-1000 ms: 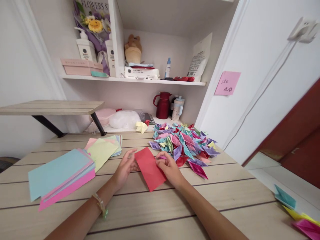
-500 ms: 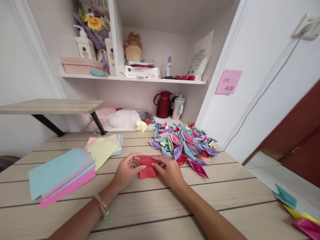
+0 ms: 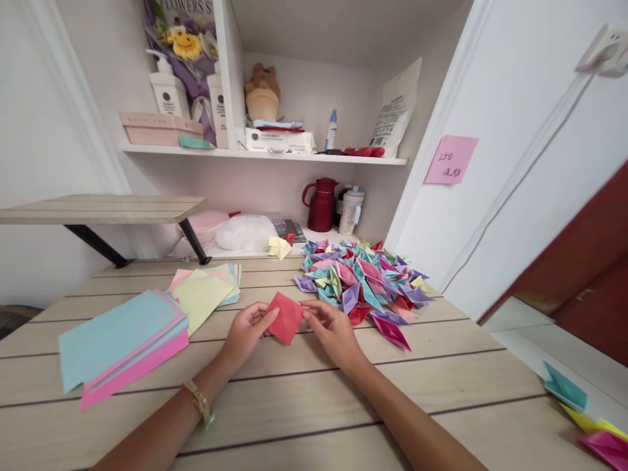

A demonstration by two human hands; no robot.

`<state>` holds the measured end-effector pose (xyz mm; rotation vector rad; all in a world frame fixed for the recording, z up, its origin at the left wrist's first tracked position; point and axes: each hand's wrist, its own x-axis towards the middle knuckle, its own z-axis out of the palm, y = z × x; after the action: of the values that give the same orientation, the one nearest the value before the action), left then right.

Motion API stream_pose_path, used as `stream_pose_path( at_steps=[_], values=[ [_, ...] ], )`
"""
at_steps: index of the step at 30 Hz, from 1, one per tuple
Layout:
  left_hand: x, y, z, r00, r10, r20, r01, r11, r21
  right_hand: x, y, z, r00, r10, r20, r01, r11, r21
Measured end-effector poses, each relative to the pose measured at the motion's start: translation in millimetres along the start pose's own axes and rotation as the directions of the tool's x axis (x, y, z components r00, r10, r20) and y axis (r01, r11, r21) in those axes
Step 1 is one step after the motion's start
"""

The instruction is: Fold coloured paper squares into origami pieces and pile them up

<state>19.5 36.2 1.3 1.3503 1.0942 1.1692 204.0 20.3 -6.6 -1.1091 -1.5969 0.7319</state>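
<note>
Between my two hands is a red sheet of folding paper (image 3: 286,318), turned so that it looks like a diamond with creased faces. My left hand (image 3: 250,330) grips its left side, thumb on top and fingers curled behind. At the right corner, my right hand (image 3: 328,325) pinches the paper between thumb and fingertips. Just beyond my right hand lies a heap of folded paper boats (image 3: 360,278) in many colours. To the left of my hands are a stack of coloured paper sheets (image 3: 122,333) and a smaller pile topped with yellow-green paper (image 3: 206,291).
A raised wooden stand (image 3: 103,209) on black legs is at the back left. A red jug (image 3: 321,204) and a pale cup (image 3: 350,210) stand under the shelf (image 3: 265,155). More folded boats (image 3: 566,387) lie at the lower right. A yellow folded paper (image 3: 279,248) sits at the back.
The red paper has gone from an upright rectangle to a diamond shape. My right hand has shifted from over the paper to its right corner. My left hand stays at the left side.
</note>
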Motion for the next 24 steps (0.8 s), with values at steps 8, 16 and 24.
stream_pose_path(
  at_steps=[8, 16, 24],
  values=[
    [2, -2, -0.8, 0.998, -0.062, 0.005, 0.062, 0.991, -0.117, 1, -2, -5, 0.99, -0.131, 0.058, 0.138, 0.978, -0.155],
    [5, -9, -2.2, 0.999, 0.038, 0.022, -0.036, 0.997, -0.064, -1, -2, -5, 0.984, -0.13, 0.122, 0.161, 0.942, -0.295],
    [6, -15, -2.4, 0.997, 0.067, 0.024, -0.068, 0.997, 0.026, -6, -6, 4, 0.991, -0.115, 0.064, 0.13, 0.932, -0.337]
  ],
)
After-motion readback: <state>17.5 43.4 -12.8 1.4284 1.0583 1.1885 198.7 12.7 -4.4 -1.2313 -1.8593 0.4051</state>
